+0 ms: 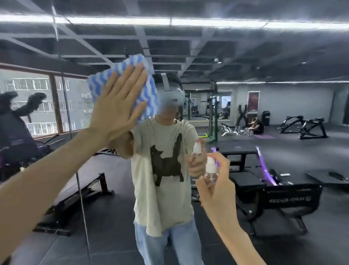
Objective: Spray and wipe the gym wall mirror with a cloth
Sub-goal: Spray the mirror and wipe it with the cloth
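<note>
Gym: wall mirror (pixel 246 49), weight bench (pixel 70 203), squat rack (pixel 210 117), black rubber flooring (pixel 111 248).

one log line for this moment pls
phase: wipe | left hand: presses cloth on mirror | right hand: grips spray bottle

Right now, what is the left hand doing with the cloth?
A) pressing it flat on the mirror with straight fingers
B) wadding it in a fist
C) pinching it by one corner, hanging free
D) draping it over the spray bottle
A: the left hand lies flat, fingers straight, on the blue-and-white cloth against the mirror, while the right hand grips the small spray bottle lower down.
</note>
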Demonstrator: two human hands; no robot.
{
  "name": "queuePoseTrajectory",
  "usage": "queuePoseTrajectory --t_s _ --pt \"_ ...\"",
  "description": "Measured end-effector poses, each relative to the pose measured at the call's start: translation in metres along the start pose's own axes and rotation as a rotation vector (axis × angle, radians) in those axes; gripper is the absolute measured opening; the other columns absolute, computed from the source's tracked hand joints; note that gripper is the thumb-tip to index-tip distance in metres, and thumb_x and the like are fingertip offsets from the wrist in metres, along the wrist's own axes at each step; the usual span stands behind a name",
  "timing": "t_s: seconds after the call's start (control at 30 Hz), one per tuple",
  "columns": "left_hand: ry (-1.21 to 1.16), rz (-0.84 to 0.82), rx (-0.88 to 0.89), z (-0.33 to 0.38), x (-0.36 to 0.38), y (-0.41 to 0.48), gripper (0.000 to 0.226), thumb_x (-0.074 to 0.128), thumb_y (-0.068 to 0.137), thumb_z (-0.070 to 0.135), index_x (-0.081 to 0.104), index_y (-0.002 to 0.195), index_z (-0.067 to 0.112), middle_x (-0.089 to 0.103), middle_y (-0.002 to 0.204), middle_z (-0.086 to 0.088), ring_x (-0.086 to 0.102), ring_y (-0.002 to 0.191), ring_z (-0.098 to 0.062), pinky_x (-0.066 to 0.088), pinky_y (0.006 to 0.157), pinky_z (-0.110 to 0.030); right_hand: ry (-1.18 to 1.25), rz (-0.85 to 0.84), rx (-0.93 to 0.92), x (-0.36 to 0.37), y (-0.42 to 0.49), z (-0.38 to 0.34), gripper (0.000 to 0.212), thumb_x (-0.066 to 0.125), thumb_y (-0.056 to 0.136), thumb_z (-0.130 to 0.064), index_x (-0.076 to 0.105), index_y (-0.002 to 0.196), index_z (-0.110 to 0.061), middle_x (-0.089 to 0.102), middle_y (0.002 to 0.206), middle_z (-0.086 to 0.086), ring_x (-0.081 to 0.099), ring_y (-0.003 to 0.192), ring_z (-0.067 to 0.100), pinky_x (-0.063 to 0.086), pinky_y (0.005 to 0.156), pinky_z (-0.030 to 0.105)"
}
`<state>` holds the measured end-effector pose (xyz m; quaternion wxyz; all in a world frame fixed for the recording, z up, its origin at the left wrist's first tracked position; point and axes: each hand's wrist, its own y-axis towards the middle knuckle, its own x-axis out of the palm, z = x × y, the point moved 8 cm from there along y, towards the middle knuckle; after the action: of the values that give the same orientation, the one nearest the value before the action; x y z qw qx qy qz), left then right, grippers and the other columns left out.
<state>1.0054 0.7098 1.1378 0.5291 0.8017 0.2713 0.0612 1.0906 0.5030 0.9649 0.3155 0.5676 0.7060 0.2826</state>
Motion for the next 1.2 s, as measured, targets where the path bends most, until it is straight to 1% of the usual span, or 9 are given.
queuePoseTrajectory --t_s 0.1,0.23,0.3,0.4,0.53,0.73,0.83,1.0,1.2 --pt "-0.08 0.082 -0.087 0.046 0.004 0.0 0.061 0.023 0.102 0.041 0.009 0.154 0.012 0.014 0.16 -0.007 0.012 0.148 -0.024 0.002 0.12 -0.04 0.048 0.062 0.037 -0.001 -0.005 0.008 0.074 0.056 0.086 0.002 0.034 0.111 -0.064 0.063 0.067 -0.009 0.057 0.052 0.012 0.049 0.054 0.036" --pt "-0.203 -0.178 0.819 0.179 0.039 -0.099 0.059 0.03 0.098 0.037 0.022 0.15 0.011 0.021 0.157 -0.006 0.017 0.145 -0.019 -0.004 0.121 -0.037 0.052 0.13 0.076 -0.013 -0.005 0.011 0.065 0.061 0.089 -0.006 0.036 0.116 -0.06 0.062 0.065 0.006 0.055 0.051 0.031 0.05 0.053 0.054" --pt "-0.261 -0.282 0.979 0.178 0.042 -0.117 0.056 0.031 0.098 0.036 0.03 0.149 0.012 0.028 0.156 -0.007 0.025 0.144 -0.019 0.001 0.121 -0.037 0.044 0.132 0.065 -0.017 -0.006 0.011 0.062 0.06 0.087 -0.009 0.036 0.118 -0.057 0.061 0.066 0.006 0.055 0.051 0.034 0.049 0.053 0.056" --pt "-0.237 -0.313 0.549 0.108 0.07 -0.049 0.062 0.019 0.097 0.054 0.009 0.153 0.03 0.025 0.158 -0.003 0.028 0.144 -0.022 0.023 0.116 -0.046 0.03 0.142 0.064 -0.021 -0.006 0.014 0.064 0.057 0.087 -0.003 0.038 0.121 -0.053 0.06 0.07 0.005 0.055 0.052 0.036 0.049 0.051 0.055" --pt "-0.061 -0.1 -0.105 0.034 0.057 0.004 0.072 0.027 0.098 0.051 -0.007 0.154 0.02 -0.004 0.162 -0.004 -0.003 0.149 -0.022 0.009 0.12 -0.05 0.081 0.179 0.078 -0.019 -0.005 0.02 0.061 0.055 0.088 0.002 0.037 0.126 -0.043 0.06 0.071 0.01 0.053 0.051 0.039 0.047 0.045 0.054" --pt "-0.174 -0.228 0.779 0.148 0.034 -0.181 0.066 0.03 0.1 0.043 0.002 0.154 0.015 0.002 0.162 0.001 0.002 0.149 -0.014 -0.003 0.121 -0.034 0.083 0.059 0.062 0.011 -0.024 0.007 0.073 0.056 0.086 0.001 0.036 0.119 -0.061 0.062 0.071 -0.005 0.057 0.053 0.027 0.051 0.053 0.042" --pt "-0.208 -0.251 0.506 0.064 0.024 -0.132 0.059 0.02 0.1 0.05 0.002 0.153 0.031 0.027 0.156 0.005 0.031 0.141 -0.018 0.008 0.115 -0.029 0.039 -0.007 -0.014 0.027 -0.031 -0.002 0.081 0.056 0.085 0.002 0.032 0.115 -0.069 0.06 0.078 -0.013 0.05 0.055 0.01 0.042 0.058 0.021" --pt "-0.061 -0.073 -0.177 -0.005 0.011 -0.102 0.065 0.019 0.1 0.046 0.003 0.154 0.013 0.001 0.16 -0.003 -0.005 0.148 -0.018 -0.009 0.119 -0.037 0.095 0.009 0.011 0.044 -0.044 -0.001 0.073 0.053 0.086 0.003 0.035 0.12 -0.059 0.063 0.097 -0.011 0.049 0.056 0.009 0.043 0.057 0.024" --pt "-0.218 -0.289 0.67 0.117 0.038 -0.237 0.063 0.028 0.101 0.041 0.007 0.155 0.018 -0.006 0.162 0.007 0.002 0.148 -0.009 0.0 0.121 -0.032 0.049 -0.017 0.052 0.038 -0.063 0.009 0.063 0.055 0.085 0.0 0.036 0.124 -0.045 0.063 0.089 -0.009 0.049 0.056 0.009 0.041 0.057 0.02"
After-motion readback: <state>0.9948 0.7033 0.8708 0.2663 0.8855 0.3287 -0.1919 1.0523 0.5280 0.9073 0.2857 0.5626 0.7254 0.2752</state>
